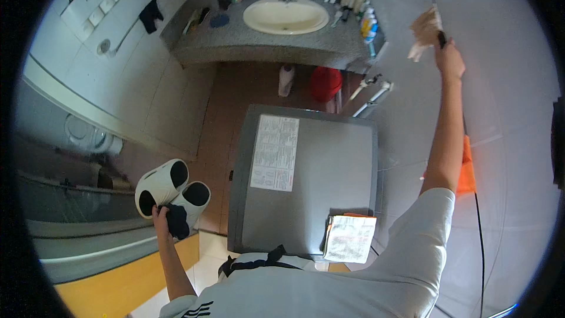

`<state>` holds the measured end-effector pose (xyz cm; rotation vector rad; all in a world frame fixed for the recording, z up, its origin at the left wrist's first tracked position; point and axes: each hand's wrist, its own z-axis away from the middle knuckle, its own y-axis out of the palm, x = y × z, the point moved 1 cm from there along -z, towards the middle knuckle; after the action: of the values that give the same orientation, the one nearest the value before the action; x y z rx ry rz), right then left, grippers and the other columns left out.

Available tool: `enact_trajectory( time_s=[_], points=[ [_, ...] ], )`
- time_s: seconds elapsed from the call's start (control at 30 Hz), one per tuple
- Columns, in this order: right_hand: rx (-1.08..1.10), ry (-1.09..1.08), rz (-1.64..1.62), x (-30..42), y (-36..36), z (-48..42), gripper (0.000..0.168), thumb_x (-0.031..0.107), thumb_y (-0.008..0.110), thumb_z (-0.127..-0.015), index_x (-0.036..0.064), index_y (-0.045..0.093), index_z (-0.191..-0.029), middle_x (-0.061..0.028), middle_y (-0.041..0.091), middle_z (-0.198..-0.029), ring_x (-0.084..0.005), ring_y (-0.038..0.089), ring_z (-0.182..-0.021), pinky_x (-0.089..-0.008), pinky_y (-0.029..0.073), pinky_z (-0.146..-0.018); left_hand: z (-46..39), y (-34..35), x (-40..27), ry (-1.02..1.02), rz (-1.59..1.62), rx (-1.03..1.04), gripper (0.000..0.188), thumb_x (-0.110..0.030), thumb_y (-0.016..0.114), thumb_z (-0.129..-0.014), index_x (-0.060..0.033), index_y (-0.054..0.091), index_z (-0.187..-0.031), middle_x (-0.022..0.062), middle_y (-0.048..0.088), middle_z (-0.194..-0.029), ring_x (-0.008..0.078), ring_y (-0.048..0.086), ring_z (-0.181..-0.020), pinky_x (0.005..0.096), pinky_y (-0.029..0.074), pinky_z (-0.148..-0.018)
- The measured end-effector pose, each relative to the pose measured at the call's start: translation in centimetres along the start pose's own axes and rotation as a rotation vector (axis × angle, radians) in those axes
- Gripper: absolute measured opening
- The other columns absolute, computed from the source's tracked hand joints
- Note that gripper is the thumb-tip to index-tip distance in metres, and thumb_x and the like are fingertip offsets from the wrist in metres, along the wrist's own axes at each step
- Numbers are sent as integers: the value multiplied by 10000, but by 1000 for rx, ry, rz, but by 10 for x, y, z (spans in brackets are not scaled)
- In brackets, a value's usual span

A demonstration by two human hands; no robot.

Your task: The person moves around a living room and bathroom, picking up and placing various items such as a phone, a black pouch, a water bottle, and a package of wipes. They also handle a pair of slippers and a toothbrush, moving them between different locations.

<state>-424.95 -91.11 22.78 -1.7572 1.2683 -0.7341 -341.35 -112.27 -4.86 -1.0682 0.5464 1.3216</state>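
Note:
My left hand (161, 221) is closed on a bunched black cloth (177, 223), low on the left. Against that cloth are two white rounded objects (160, 185) with dark oval openings; whether the hand also bears their weight is unclear. My right arm stretches far up along the pale wall. The right hand (451, 62) grips a small black handle (442, 39). A crumpled beige cloth (426, 28) hangs at the handle's upper end, close to the wall. Before me stands a grey top-lid appliance (331, 163), bearing a printed sheet (274, 152) and a folded paper-like stack (351, 238).
Beyond the appliance is a stone counter (265, 46) with an oval basin (287, 17) and several bottles (369, 28). Underneath stand a white bottle (286, 80) and a red container (325, 84). Wall pipes (373, 99) jut out at right. An orange cloth (466, 170) hangs beside a black cable (481, 238).

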Motion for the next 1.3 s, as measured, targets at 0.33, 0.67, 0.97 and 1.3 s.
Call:
enact_trajectory(
  time_s=[0.33, 0.67, 0.97, 1.3],
  points=[
    [51, -62, 154, 4, 16, -27, 577, 571, 407, -876, 110, 521, -1205, -195, 577, -1142, -352, 563, -1050, -458, 457, -852, -17, 15, 18, 112, -110, 128, 278, -94, 577, -738, -33, 516, -1003, 19, 511, -858, 136, 482, -796, 250, 393, -734],
    [-991, -545, -813, 132, -235, 170, 608, 348, 561, -884, -63, 369, -1288, -216, 414, -1326, -321, 443, -1210, -453, 364, -986, -30, 2, 38, 99, -49, 52, 647, -141, 634, -693, 38, 422, -1277, 127, 532, -1124, 205, 520, -973, 292, 427, -833],
    [245, -1078, -821, 257, -116, 549, 522, 281, 625, -803, 33, 462, -1233, -209, 439, -1295, -338, 435, -1195, -518, 315, -984, -11, -111, 21, 331, -199, -28, 608, -241, 679, -673, -15, 498, -1208, 169, 572, -1165, 265, 548, -1079, 338, 424, -897],
    [547, -959, -338, 239, 27, 749, 816, 456, 540, -830, 33, 184, -1430, -250, 136, -1473, -359, 110, -1382, -565, 105, -1071, 65, -300, 148, 119, -399, -155, 491, -310, 665, -669, -97, 556, -1098, 153, 631, -1023, 319, 599, -967, 380, 474, -808]
  ],
)
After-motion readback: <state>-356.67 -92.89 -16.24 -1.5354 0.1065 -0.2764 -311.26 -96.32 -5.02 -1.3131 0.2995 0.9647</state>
